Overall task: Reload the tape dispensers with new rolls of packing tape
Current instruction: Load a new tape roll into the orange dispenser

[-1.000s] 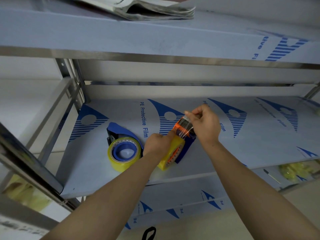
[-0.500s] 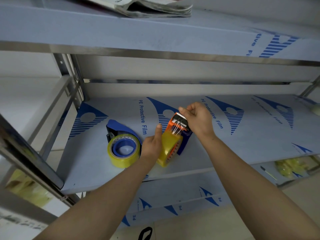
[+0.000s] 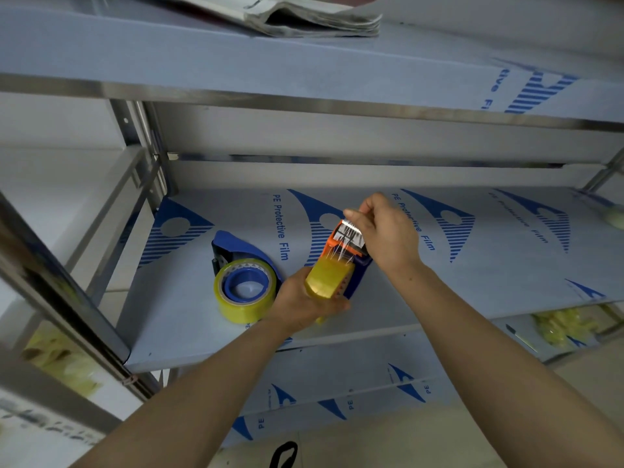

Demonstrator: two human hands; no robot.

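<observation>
An orange and blue tape dispenser [image 3: 341, 236] stands on the middle shelf [image 3: 472, 265] with a yellow tape roll [image 3: 329, 276] mounted in it. My left hand [image 3: 300, 304] grips that roll from below and the left. My right hand [image 3: 385, 231] pinches the clear tape end at the dispenser's metal blade end. A second blue dispenser [image 3: 236, 246] lies flat to the left, loaded with a yellow roll [image 3: 244, 290] around a blue hub.
Folded newspapers [image 3: 304, 15] lie on the top shelf. Shelf posts [image 3: 148, 143] rise at the left. Yellowish plastic bags [image 3: 560, 324] and a small knife [image 3: 521, 337] sit on the lower shelf at the right. A pale object [image 3: 614, 216] rests at the far right edge.
My left hand has shifted from the roll's side, finger raised, to gripping the roll from below. My right hand has brought the tape end down onto the blade end.
</observation>
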